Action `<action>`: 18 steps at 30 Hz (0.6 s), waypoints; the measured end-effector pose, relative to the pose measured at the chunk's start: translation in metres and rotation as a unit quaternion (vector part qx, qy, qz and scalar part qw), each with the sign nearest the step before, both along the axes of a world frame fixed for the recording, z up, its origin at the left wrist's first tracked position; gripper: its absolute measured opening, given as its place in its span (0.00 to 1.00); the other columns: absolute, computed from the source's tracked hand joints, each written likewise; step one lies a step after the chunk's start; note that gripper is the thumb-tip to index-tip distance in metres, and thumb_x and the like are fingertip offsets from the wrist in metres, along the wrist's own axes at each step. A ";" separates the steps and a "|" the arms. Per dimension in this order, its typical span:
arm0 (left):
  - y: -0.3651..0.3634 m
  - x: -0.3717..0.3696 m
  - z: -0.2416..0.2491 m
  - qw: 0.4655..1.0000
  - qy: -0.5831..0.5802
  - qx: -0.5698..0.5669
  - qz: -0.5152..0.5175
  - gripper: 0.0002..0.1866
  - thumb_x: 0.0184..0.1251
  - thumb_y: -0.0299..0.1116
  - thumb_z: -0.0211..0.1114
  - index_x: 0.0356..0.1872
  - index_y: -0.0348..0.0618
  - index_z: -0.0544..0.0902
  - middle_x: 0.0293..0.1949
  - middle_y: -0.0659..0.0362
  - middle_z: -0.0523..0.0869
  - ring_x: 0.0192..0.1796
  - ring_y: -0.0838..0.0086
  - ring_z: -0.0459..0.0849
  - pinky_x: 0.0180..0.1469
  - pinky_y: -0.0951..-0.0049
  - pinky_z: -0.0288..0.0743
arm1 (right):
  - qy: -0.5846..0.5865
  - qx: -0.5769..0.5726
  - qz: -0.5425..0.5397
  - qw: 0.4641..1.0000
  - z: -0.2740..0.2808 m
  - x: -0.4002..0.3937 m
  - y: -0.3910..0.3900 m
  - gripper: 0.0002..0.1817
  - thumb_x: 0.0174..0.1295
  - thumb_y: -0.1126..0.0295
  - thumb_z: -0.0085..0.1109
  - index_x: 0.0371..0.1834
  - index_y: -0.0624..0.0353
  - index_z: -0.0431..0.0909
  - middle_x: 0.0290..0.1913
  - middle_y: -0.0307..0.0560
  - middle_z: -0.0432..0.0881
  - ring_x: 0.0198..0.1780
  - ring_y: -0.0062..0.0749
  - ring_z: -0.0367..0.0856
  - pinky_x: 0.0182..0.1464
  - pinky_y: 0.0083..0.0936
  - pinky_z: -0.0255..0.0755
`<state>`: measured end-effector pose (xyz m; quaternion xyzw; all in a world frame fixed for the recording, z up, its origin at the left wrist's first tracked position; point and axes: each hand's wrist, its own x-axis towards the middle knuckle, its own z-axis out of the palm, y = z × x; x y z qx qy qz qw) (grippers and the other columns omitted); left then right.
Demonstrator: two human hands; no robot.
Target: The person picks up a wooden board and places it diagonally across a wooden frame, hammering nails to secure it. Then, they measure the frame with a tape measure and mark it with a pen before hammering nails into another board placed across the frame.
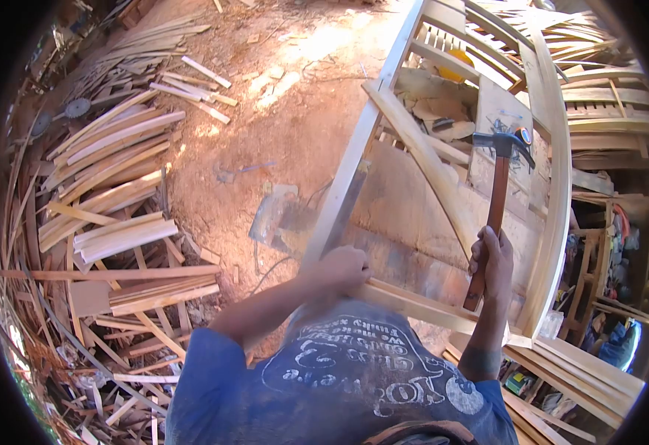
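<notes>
Over the near end of a wooden frame [559,193], the two hands are well apart. The right hand [493,256] is wrapped around one hammer [499,189]. The left hand [339,271] is curled up by the near left corner; I can't tell if it grips anything. The hammer's handle points away from the person, almost the same way as the frame's two long sides. Its head is past the right hand, far from the left one. The right hand is nearer the right side, the left hand nearer the left side.

One bent stick [428,163] slants across the frame toward the right hand. Nails [516,162] lie by the hammer's head, too small to count. Farther off is one yellow thing [456,65]. Out left is a big wood pile [120,148], too jumbled to count.
</notes>
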<state>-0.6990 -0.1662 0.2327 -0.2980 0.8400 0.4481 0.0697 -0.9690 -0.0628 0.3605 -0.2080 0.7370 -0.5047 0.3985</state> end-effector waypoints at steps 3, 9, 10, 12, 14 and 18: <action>-0.023 -0.002 -0.013 0.991 -0.002 0.135 -0.017 0.16 0.63 0.41 0.60 0.33 0.38 0.88 0.32 0.46 0.88 0.36 0.51 0.86 0.45 0.57 0.80 | 0.026 -0.024 -0.019 0.999 0.008 0.004 0.000 0.12 0.73 0.61 0.53 0.40 0.59 0.70 0.22 0.39 0.73 0.15 0.21 0.71 0.16 0.18 0.65; -0.138 -0.025 0.037 0.963 0.128 0.143 0.188 0.14 0.69 0.37 0.58 0.42 0.41 0.89 0.30 0.61 0.88 0.28 0.75 0.82 0.35 0.71 0.78 | 0.009 -0.017 0.023 1.000 0.017 0.004 -0.024 0.09 0.70 0.66 0.55 0.39 0.60 0.70 0.22 0.38 0.73 0.16 0.20 0.71 0.17 0.19 0.67; -0.173 -0.031 0.023 0.947 0.176 0.083 0.257 0.14 0.70 0.37 0.59 0.42 0.41 0.89 0.30 0.62 0.87 0.28 0.79 0.80 0.32 0.73 0.77 | 0.004 0.007 0.027 1.000 0.018 0.005 -0.031 0.09 0.69 0.67 0.56 0.38 0.60 0.70 0.22 0.38 0.72 0.16 0.20 0.71 0.17 0.19 0.67; -0.252 -0.047 0.003 0.916 0.192 0.054 0.347 0.16 0.72 0.41 0.59 0.41 0.39 0.89 0.31 0.60 0.86 0.26 0.80 0.78 0.28 0.76 0.74 | 0.027 0.028 0.035 0.999 0.000 0.009 -0.043 0.08 0.70 0.67 0.54 0.38 0.59 0.70 0.22 0.37 0.72 0.16 0.19 0.70 0.18 0.19 0.67; -0.300 -0.069 -0.016 0.873 0.252 0.065 0.412 0.25 0.73 0.50 0.59 0.39 0.34 0.88 0.29 0.58 0.88 0.26 0.77 0.81 0.29 0.73 0.74 | 0.037 0.041 0.056 0.997 -0.004 0.015 -0.055 0.09 0.72 0.65 0.53 0.38 0.58 0.70 0.22 0.36 0.72 0.17 0.18 0.69 0.18 0.19 0.66; -0.329 -0.106 -0.025 0.872 0.281 0.126 0.380 0.20 0.74 0.47 0.60 0.39 0.38 0.89 0.29 0.61 0.86 0.25 0.80 0.78 0.26 0.77 0.72 | 0.096 0.048 0.077 0.991 -0.001 0.030 -0.091 0.12 0.74 0.62 0.53 0.36 0.59 0.70 0.22 0.36 0.72 0.17 0.19 0.69 0.19 0.21 0.67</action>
